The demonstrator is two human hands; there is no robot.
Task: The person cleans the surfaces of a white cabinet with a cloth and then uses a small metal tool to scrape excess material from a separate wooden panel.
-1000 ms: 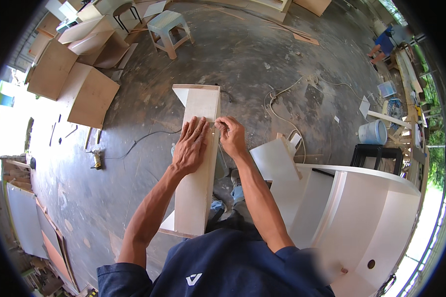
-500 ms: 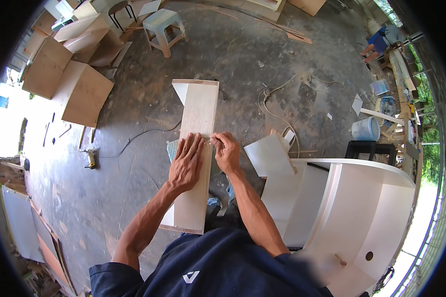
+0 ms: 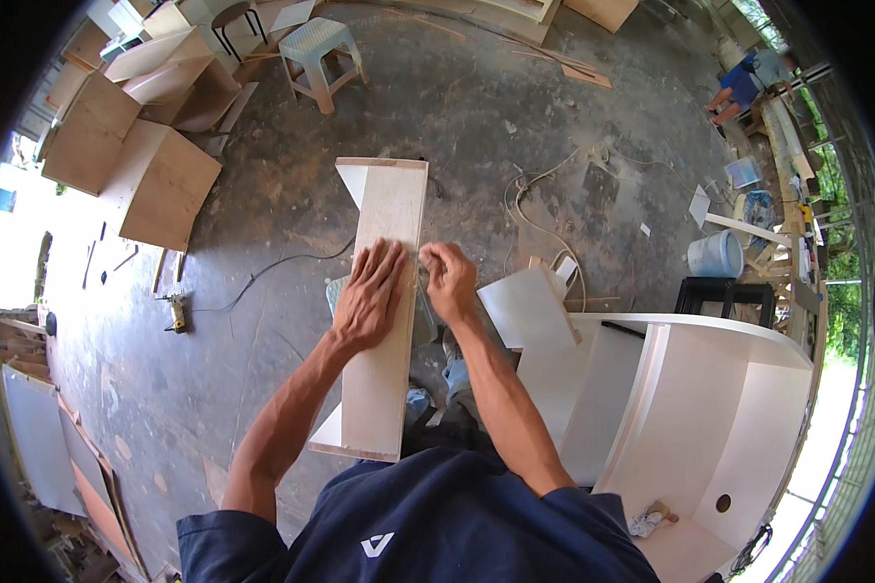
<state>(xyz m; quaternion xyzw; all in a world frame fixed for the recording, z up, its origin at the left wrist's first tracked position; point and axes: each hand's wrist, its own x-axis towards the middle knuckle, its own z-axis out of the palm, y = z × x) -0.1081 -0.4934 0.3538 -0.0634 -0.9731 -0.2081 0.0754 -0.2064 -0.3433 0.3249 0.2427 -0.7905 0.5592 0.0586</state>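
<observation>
Both hands down on a long pale wooden board [image 3: 384, 321] running near to far over the concrete floor [image 3: 262, 369]. Left hand [image 3: 369, 296] laid flat on the board's top face, fingers spread and pointing far, palm pressed on the wood. Right hand [image 3: 449, 282] just beside it at the board's right edge, fingers curled and pinched together at that edge; too small to tell whether anything sits between the fingertips. Hands close together, nearly touching, about midway along the board. Near end of the board close to the dark blue shirt [image 3: 437, 530], far end reaching toward a pale plastic stool [image 3: 321, 53]. Right of the hands, a large white cabinet [image 3: 710, 408]. Left on the floor, a small power tool [image 3: 177, 313] with its cord, and brown plywood panels [image 3: 146, 165] far left.
</observation>
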